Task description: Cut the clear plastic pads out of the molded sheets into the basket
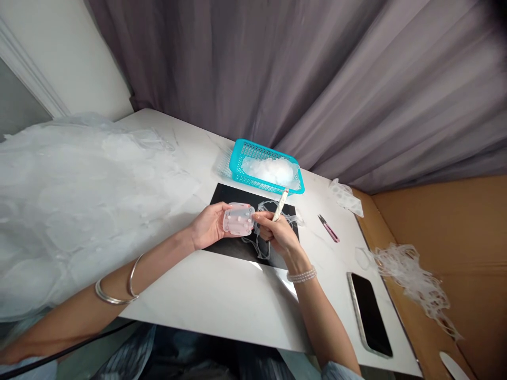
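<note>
My left hand [209, 226] holds a small translucent, rounded-rectangular silicone-like piece [238, 219] with small round bumps, fingers underneath and thumb at its top edge. My right hand [278, 232] is closed around a slim, cream patterned pen-like tool [281, 205]. The tool's upper end points up and away; its working tip is hidden by the fingers, which are at the right edge of the piece. Below both hands is a black mat [222, 195] with thin translucent trimmed strips [263, 248] lying on it.
Behind the mat stands a turquoise basket [237, 161] with whitish translucent pieces. A large translucent plastic heap [79, 211] covers the left. To the right are pink-handled thread snips [328, 228], a phone [370, 314], a crumpled plastic bag [345, 198] and a tangle of strips [412, 274].
</note>
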Demonstrator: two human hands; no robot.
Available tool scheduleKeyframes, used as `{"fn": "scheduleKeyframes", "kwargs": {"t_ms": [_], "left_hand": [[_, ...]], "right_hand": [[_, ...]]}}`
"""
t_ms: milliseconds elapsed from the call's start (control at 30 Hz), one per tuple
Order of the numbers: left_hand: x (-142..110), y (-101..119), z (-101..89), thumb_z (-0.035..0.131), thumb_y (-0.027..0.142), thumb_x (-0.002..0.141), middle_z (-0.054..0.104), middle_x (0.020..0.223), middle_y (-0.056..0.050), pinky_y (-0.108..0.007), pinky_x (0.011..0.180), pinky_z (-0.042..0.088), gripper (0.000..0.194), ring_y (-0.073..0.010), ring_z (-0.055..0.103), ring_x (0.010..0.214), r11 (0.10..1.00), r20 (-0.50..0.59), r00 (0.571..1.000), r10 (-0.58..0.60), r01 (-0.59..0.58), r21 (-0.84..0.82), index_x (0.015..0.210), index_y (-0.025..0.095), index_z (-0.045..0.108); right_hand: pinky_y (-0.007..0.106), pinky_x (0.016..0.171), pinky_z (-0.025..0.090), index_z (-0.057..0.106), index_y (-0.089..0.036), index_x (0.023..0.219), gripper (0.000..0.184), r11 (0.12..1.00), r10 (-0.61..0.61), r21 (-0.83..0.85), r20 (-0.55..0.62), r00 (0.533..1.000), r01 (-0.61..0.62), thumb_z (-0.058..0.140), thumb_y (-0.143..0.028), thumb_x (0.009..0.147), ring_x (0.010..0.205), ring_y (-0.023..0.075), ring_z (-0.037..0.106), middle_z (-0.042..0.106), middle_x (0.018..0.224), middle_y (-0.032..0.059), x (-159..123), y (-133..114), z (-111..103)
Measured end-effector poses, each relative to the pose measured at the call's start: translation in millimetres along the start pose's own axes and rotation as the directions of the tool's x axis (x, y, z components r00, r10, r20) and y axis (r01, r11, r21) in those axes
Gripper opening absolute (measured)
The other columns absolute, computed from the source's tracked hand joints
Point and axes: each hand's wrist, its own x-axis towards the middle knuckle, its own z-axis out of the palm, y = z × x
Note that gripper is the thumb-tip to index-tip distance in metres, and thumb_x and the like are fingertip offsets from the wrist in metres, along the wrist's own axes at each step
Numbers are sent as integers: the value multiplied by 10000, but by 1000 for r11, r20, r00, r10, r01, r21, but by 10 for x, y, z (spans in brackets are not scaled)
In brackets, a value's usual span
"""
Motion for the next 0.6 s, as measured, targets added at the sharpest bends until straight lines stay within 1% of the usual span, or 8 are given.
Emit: {"fn": "scheduleKeyframes", "kwargs": {"t_ms": [167, 333, 433, 500, 600], "left_hand": [[-12, 11, 17, 436, 250, 924, 720, 1143, -186, -445, 883, 548, 439, -300, 722, 950, 1000, -14, 1000, 3, -3, 11, 1279, 64, 613], [-5, 2, 11, 449, 255, 913, 722, 1126, -187, -464, 887, 545, 431, -306, 713, 966, 1000, -13, 1000, 17, -17, 23, 1260, 67, 621], [-1, 11, 6, 449, 250, 911, 715, 1148, -186, -460, 875, 552, 426, -291, 707, 968, 999, -20, 999, 28, -27, 29, 1260, 76, 623], [-2, 31, 2, 441, 255, 921, 702, 1188, -178, -447, 859, 561, 427, -284, 699, 991, 999, -47, 998, 40, -38, 33, 1273, 92, 619], [-10, 67, -6, 433, 267, 931, 695, 1210, -175, -447, 849, 566, 433, -299, 695, 1023, 998, -78, 996, 47, -45, 35, 1289, 102, 612]], "right_hand": [[245, 444, 98, 695, -130, 849, 301, 1000, -12, -21, 4, 1000, 12, 802, -388, 737, 447, 46, 156, 235, 483, -124, -29, -12, 8], [254, 456, 110, 714, -120, 888, 367, 991, -42, -125, 14, 999, 44, 785, -447, 737, 477, 58, 170, 250, 514, -109, -69, -36, 44], [259, 461, 125, 725, -127, 938, 390, 976, -58, -210, 28, 998, 63, 780, -455, 735, 488, 68, 186, 255, 525, -105, -83, -43, 51], [258, 471, 145, 725, -143, 1023, 428, 946, -83, -307, 68, 994, 100, 793, -440, 723, 506, 75, 194, 252, 547, -103, -93, -46, 48], [254, 491, 169, 698, -177, 1155, 506, 860, -154, -471, 128, 980, 196, 807, -410, 720, 536, 86, 195, 232, 586, -99, -106, -40, 45]]}}
